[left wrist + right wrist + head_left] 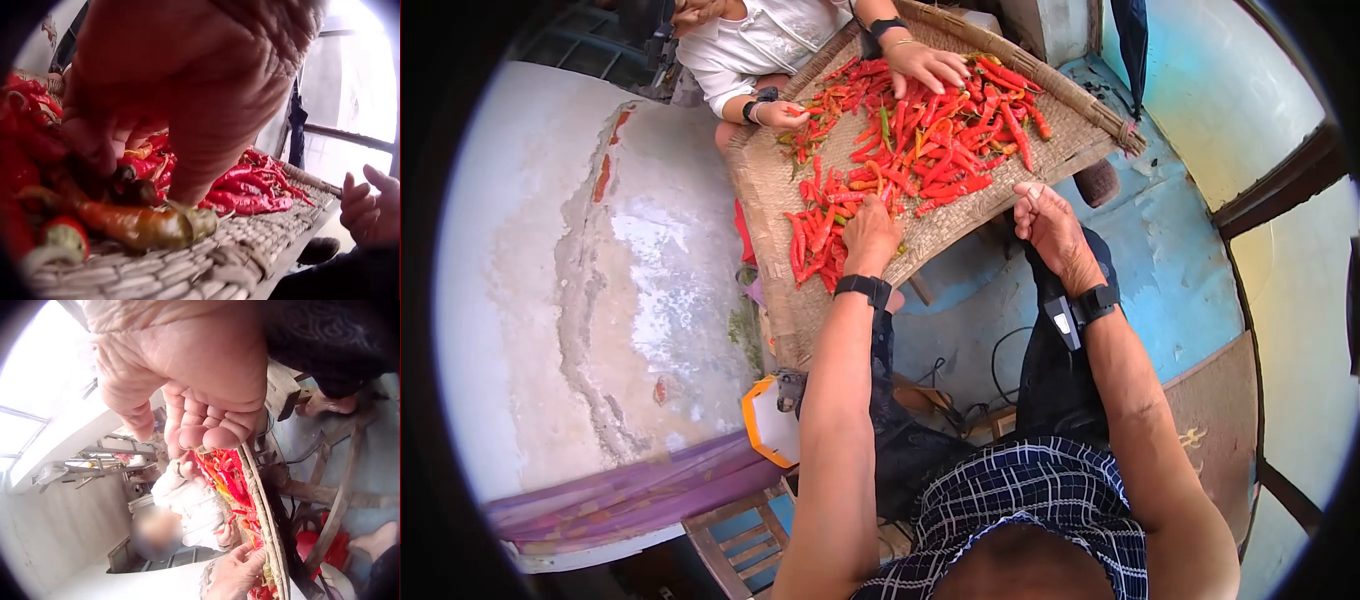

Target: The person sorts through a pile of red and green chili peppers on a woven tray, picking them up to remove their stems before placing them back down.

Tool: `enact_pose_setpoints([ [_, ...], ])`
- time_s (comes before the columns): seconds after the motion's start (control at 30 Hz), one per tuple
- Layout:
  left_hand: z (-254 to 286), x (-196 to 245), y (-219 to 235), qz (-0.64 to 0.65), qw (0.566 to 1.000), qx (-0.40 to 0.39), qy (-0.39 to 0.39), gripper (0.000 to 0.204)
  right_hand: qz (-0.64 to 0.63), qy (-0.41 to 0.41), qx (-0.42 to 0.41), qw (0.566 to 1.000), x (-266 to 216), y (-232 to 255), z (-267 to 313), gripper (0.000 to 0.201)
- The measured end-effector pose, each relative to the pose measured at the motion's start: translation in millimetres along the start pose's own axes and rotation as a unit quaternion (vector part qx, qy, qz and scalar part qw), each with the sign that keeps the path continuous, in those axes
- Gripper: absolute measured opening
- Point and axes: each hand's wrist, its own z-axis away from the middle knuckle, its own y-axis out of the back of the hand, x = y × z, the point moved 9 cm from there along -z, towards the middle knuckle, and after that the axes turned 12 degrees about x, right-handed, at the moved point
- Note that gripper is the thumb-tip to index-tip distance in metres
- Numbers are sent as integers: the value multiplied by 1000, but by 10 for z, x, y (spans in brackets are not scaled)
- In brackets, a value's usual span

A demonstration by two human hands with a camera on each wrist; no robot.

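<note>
A flat woven tray (1060,150) carries a spread of red chillies (930,130). My left hand (868,225) reaches into the near part of the pile. In the left wrist view, the left hand (134,169) has its fingers and thumb curled down, pinching a chilli at its dark stem. An orange-green chilli (137,226) lies just under the thumb on the weave (187,275). My right hand (1035,200) hovers at the tray's near right edge with loosely curled fingers and nothing in it. The right wrist view shows the empty palm of that right hand (187,425).
Across the tray sits a person in white (760,40), one hand (925,65) on the chillies, the other (782,114) at the pile's left edge. A grey concrete slab (600,280) lies left, blue floor (1180,260) right. A wooden stool (740,540) stands below.
</note>
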Motion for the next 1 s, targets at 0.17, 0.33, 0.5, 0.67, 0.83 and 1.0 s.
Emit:
enact_pose_setpoints([
  [0.17,74,-334,36,108,993,35,28,35,4,4,7,1000,-12,-15,-7,29],
  [0.33,195,-670,10,348,928,20,129,27,2,2,4,1000,-14,-23,11,25],
  [0.5,357,-849,84,508,844,49,165,35,0,3,3,1000,-6,-15,33,25],
  [0.67,367,-1310,-96,459,871,127,122,34,6,2,4,1000,7,5,16,24],
  [0.83,538,-1335,80,410,891,194,21,35,10,1,7,1000,34,16,12,25],
  [1.0,712,-1462,51,466,862,125,157,20,13,-4,9,1000,34,17,7,24],
])
